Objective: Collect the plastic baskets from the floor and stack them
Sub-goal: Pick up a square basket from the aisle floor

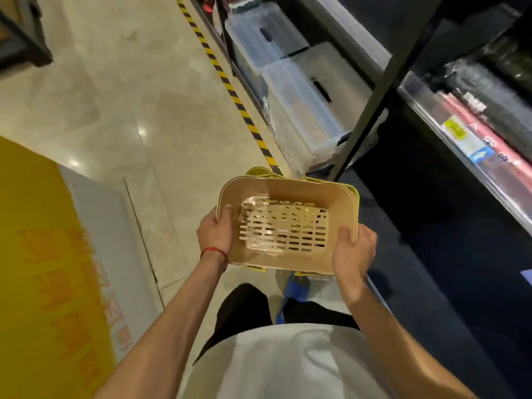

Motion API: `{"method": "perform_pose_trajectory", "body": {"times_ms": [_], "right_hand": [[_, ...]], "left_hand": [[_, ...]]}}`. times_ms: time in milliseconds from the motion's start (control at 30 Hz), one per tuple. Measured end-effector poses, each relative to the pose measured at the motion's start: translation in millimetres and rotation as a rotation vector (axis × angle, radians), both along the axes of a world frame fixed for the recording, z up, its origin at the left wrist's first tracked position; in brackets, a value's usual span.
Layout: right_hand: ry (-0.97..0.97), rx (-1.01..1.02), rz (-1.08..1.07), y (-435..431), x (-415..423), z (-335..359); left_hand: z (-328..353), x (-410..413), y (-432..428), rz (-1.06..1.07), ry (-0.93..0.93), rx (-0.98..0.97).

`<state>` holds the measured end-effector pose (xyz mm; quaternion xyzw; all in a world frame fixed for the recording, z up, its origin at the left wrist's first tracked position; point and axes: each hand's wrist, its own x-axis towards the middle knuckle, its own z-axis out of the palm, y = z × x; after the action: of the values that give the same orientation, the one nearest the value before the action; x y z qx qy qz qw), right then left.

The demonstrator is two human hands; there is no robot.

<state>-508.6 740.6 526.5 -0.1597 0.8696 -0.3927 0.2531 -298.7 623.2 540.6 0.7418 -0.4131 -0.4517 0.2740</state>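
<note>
Nested baskets (288,188) held above floor (144,110), before torso, beside dark shelf rack (374,82); beige one on top, slotted bottom showing; yellow rims (260,170) peek out beneath; left grip (214,234) closed round left rim, thumb inside; right grip (354,249) clasps near right corner, thumb over rim; red string (214,251) on left wrist; clear bins (302,90) low in rack, behind striped tape (230,84).
</note>
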Motion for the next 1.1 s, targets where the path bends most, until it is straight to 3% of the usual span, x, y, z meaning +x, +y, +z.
{"method": "perform_pose_trajectory", "body": {"times_ms": [233,567,800,1100], "right_hand": [[-0.017,0.019,-0.062,-49.7,-5.1,-22.1],[-0.011,0.037,-0.315,-112.5,21.9,-44.7],[-0.021,0.017,-0.440,-130.1,32.4,-67.1],[-0.018,0.102,-0.365,-130.5,20.3,-121.3]], "left_hand": [[-19.2,-17.8,-78.1,-0.115,-0.016,0.065],[-63.4,-38.1,-174.9,-0.370,-0.022,0.158],[-89.9,-45.7,-195.7,-0.471,-0.025,0.201],[-139.1,-49.2,-193.5,-0.427,-0.102,0.230]]}}
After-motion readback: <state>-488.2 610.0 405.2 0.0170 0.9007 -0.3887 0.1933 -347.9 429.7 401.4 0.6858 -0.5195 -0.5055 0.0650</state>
